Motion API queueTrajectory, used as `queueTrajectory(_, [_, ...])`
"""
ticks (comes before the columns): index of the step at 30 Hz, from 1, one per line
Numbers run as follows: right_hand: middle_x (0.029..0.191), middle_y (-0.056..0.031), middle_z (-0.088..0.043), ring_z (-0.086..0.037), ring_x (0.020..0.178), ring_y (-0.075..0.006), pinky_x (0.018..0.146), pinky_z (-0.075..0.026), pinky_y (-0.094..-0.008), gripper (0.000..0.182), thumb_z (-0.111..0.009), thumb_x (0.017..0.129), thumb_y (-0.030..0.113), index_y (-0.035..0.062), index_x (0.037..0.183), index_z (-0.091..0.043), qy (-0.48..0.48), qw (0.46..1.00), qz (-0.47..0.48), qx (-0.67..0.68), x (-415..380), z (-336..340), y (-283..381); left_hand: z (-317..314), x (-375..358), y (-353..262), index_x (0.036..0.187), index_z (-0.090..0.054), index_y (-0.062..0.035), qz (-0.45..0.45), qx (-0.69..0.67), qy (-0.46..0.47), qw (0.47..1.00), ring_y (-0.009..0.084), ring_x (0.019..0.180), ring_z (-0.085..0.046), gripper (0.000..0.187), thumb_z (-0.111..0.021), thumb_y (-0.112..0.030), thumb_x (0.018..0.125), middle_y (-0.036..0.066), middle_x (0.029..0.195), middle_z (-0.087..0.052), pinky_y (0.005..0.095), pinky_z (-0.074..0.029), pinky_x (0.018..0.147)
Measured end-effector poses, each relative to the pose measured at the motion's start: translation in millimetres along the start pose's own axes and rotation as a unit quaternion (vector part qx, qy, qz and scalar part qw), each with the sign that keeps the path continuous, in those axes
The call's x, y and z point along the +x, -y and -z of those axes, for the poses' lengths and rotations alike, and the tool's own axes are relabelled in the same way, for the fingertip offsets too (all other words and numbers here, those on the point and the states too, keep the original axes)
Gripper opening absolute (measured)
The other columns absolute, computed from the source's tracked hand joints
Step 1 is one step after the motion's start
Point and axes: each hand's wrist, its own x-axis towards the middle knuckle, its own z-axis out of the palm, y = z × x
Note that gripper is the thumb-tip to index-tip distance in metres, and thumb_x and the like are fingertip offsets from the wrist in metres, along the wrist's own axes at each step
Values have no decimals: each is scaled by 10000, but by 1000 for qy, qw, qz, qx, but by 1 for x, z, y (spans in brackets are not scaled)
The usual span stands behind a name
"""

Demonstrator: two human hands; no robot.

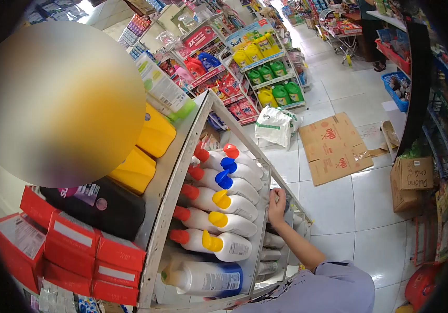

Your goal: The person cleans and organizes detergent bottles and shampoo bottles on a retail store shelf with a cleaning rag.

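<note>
My right hand (276, 207) is beside the outer edge of a metal shelf rack (174, 156), its fingers curled in; what they hold, if anything, is hidden. Left of it, white squeeze bottles (234, 246) stand in rows on the shelf, with red, blue and yellow caps. A larger white and blue bottle (211, 278) lies across the near end of that shelf. Further containers (268, 254) show on a lower level below my forearm. My left hand is not in view.
Yellow containers (156, 130), a black pack (114, 208) and red boxes (72, 240) sit on the rack top. A flattened carton (333, 148) and white bag (276, 127) lie on the floor. Cartons (412, 180) stand right. A blurred patch covers the upper left.
</note>
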Motion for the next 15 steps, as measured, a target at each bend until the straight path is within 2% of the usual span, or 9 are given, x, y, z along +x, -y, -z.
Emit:
queueTrajectory(4, [751,-113,-431,-427,721,-216,670,-338,-280,145,-417,770,137,-7,784,-430,-39,999,-2,-23,36,-13,-17,-4,3,2,1220,-37,-36,-2,8,5,1000,377,1109,-58,644,-349,-256,702,254,1210,-4,486,-55,879])
queueTrajectory(9, [754,-125,-432,-429,738,-249,687,-337,-290,157,-420,767,144,-11,788,-433,-92,992,51,-70,86,-24,-19,-4,8,2,1220,-37,-36,1,15,13,1000,376,1108,-61,643,-348,-253,701,254,1209,-5,485,-57,879])
queueTrajectory(13, [744,-124,-435,-430,734,-230,686,-336,-278,156,-413,771,142,-12,785,-432,-93,992,67,-46,91,-27,-31,-6,10,3,1220,-37,-36,7,18,11,1000,376,1106,-63,642,-348,-251,700,254,1209,-7,484,-58,879])
queueTrajectory(15, [731,-119,-439,-427,722,-207,683,-335,-274,153,-399,776,137,-13,788,-431,-50,999,-1,7,82,-25,-32,-6,10,4,1220,-37,-36,9,16,8,1000,375,1105,-64,642,-348,-250,700,254,1208,-7,483,-58,879])
